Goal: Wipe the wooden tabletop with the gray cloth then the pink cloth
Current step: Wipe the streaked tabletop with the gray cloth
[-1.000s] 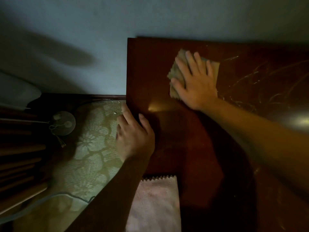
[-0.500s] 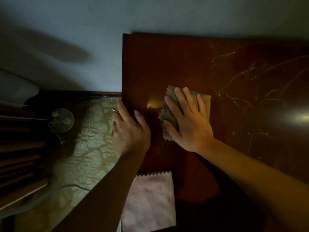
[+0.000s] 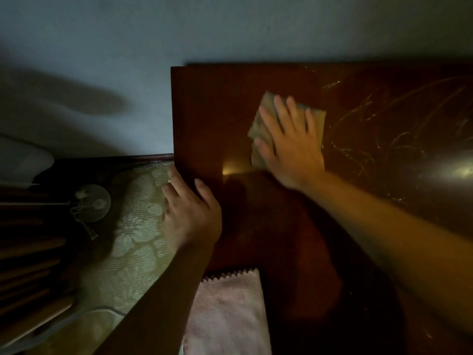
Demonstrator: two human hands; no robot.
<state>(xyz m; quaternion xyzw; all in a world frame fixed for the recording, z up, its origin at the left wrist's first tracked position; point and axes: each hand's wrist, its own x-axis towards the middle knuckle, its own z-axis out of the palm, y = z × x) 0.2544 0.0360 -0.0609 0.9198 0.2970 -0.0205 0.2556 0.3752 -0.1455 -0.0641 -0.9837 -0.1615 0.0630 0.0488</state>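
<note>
In dim light, a person's right hand lies flat with straight, slightly spread fingers pressed onto a folded gray cloth on the dark reddish-brown wooden desk, right of the frame's center; the forearm stretches in from the lower right. The left hand rests at the desk's left edge, fingers loosely extended, thumb on the wood, holding nothing. A pale pink cloth with a zigzag-cut edge lies at the desk's lower left corner, at the bottom center of the frame, beside the left forearm. Pale streaks mark the desk's upper right. A floral-patterned green floor covering fills the lower left.
</note>
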